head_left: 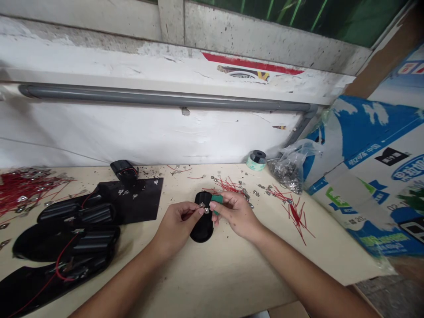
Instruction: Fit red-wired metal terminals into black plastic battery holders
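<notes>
A black oblong plastic shell lies on the pale table between my two hands. My left hand, fingers pinched, holds a small metal contact piece over the shell; another small metal piece shows just above it. In my right hand a green piece is gripped between thumb and fingers at the shell's right edge. Red wires with metal tabs lie just behind my right hand.
Black shells with red wires cover the left side, beside a black sheet. A heap of red wires lies far left. Behind are a tape roll and a plastic bag of metal parts; a blue-white box stands right.
</notes>
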A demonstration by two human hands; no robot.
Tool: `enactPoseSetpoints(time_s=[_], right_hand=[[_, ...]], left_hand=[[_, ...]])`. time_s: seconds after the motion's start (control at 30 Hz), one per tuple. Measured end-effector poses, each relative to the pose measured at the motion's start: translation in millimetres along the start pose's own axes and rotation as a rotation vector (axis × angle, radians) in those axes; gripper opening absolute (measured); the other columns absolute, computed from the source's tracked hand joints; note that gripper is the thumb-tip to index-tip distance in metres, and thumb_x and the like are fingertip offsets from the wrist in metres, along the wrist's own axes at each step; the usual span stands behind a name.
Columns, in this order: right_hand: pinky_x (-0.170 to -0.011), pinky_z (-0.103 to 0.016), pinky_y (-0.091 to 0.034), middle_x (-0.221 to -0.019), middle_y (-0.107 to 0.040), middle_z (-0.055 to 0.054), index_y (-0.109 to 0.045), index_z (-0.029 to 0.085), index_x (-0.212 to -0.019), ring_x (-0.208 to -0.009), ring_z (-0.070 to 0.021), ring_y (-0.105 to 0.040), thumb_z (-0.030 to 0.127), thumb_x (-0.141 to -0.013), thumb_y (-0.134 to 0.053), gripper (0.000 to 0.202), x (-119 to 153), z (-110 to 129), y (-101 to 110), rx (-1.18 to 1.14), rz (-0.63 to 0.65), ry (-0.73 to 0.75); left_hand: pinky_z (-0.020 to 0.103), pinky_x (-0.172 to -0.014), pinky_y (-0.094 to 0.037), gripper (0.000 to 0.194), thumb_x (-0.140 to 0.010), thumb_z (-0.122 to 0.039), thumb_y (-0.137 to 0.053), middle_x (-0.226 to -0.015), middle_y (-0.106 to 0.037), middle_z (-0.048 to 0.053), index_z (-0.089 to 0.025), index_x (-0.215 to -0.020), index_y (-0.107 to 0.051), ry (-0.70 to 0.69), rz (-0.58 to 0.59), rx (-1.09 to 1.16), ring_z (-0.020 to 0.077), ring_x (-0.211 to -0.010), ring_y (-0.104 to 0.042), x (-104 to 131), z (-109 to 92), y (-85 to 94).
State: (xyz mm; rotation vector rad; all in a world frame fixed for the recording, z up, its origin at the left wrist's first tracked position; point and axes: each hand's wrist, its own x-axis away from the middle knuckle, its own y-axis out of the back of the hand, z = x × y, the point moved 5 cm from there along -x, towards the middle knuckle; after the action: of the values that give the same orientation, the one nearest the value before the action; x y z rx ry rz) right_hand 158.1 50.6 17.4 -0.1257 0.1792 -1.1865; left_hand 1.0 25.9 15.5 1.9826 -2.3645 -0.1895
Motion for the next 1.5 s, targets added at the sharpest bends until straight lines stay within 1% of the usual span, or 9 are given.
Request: enactPoseSetpoints(time_s=[0.1,0.33,0.67,0.97,1.13,1.27,1.33,1.4,1.5], right_hand=[[-0.051,-0.023,-0.055,-0.066,-0.063,0.0,-0.068,0.013,-0.08,-0.055,-0.011,-0.061,0.043,-0.077,-0.079,0.032,1.5,-0.7,-3.2,0.048,0.049,-0.023],[-0.046,-0.024,-0.049,-0.062,-0.059,0.0,-0.066,0.014,-0.07,-0.051,-0.0113,-0.056,0.05,-0.078,-0.077,0.038,3.8,-4.1,-9.8,0.114,0.082,-0.037],[-0.04,-0.021,-0.036,-0.056,-0.051,0.002,-0.06,0.014,-0.067,-0.045,-0.0098,-0.048,0.049,-0.083,-0.071,0.039,4.6,-8.1,-5.5,0.253,0.021,-0.007],[-0.041,-0.022,-0.034,-0.053,-0.051,0.002,-0.062,0.015,-0.066,-0.047,-0.0111,-0.047,0.051,-0.079,-0.073,0.039,6.3,-6.8,-6.9,0.256,-0.045,-0.005],[-0.044,-0.024,-0.044,-0.06,-0.057,0.0,-0.064,0.015,-0.073,-0.049,-0.0128,-0.054,0.056,-0.075,-0.075,0.042,4.6,-12.4,-8.0,0.172,-0.012,-0.084],[-0.041,-0.022,-0.036,-0.062,-0.056,0.001,-0.061,0.015,-0.072,-0.046,-0.0093,-0.049,0.054,-0.077,-0.075,0.041,2.0,-16.5,-6.5,0.138,-0.019,-0.068],[-0.041,-0.022,-0.033,-0.063,-0.055,0.002,-0.059,0.016,-0.072,-0.045,-0.008,-0.046,0.053,-0.077,-0.075,0.041,0.8,-16.2,-3.0,0.129,-0.062,-0.044],[-0.042,-0.022,-0.033,-0.063,-0.055,0.002,-0.057,0.016,-0.071,-0.045,-0.0083,-0.046,0.053,-0.077,-0.075,0.042,0.2,-13.6,2.2,0.126,-0.132,-0.03],[-0.044,-0.023,-0.034,-0.062,-0.054,0.002,-0.056,0.016,-0.068,-0.046,-0.0087,-0.047,0.054,-0.078,-0.074,0.044,0.0,-5.1,7.4,0.141,-0.195,-0.001]], left_hand=[[0.025,-0.065,-0.051,0.025,-0.087,-0.038,-0.066,-0.075,-0.075,0.005,-0.015,-0.081,-0.074,-0.009,0.03,0.05,0.017,-0.069,-0.067,1.1,-4.5,-2.9],[0.03,-0.077,-0.056,0.025,-0.091,-0.038,-0.062,-0.084,-0.078,0.007,-0.016,-0.087,-0.075,-0.005,0.121,0.132,0.0203,-0.077,-0.072,4.6,-9.7,-10.5],[0.025,-0.069,-0.05,0.025,-0.089,-0.035,-0.062,-0.081,-0.076,0.006,-0.016,-0.087,-0.077,-0.036,0.041,-0.048,0.0186,-0.075,-0.068,5.3,-4.3,-8.3],[0.025,-0.062,-0.045,0.028,-0.089,-0.038,-0.061,-0.077,-0.074,0.005,-0.015,-0.084,-0.076,-0.048,-0.012,-0.172,0.0179,-0.068,-0.063,6.3,1.5,-8.6],[0.025,-0.063,-0.046,0.029,-0.088,-0.04,-0.062,-0.076,-0.073,0.005,-0.015,-0.084,-0.075,-0.024,-0.03,-0.127,0.0178,-0.069,-0.063,4.6,1.0,-5.2],[0.026,-0.066,-0.048,0.032,-0.086,-0.044,-0.064,-0.079,-0.074,0.006,-0.015,-0.087,-0.075,0.0,-0.046,-0.036,0.0185,-0.072,-0.064,2.9,1.7,-1.4],[0.025,-0.061,-0.046,0.034,-0.086,-0.047,-0.063,-0.073,-0.072,0.005,-0.015,-0.087,-0.075,-0.003,-0.083,-0.061,0.0172,-0.066,-0.062,1.6,0.0,4.3],[0.026,-0.057,-0.044,0.036,-0.087,-0.049,-0.061,-0.068,-0.069,0.004,-0.015,-0.088,-0.075,-0.016,-0.181,-0.159,0.0166,-0.06,-0.058,0.0,-3.5,16.5],[0.032,-0.069,-0.044,0.03,-0.088,-0.043,-0.059,-0.081,-0.073,0.006,-0.018,-0.088,-0.076,-0.141,-0.378,-0.509,0.0211,-0.072,-0.06,-1.5,-13.8,38.9]])
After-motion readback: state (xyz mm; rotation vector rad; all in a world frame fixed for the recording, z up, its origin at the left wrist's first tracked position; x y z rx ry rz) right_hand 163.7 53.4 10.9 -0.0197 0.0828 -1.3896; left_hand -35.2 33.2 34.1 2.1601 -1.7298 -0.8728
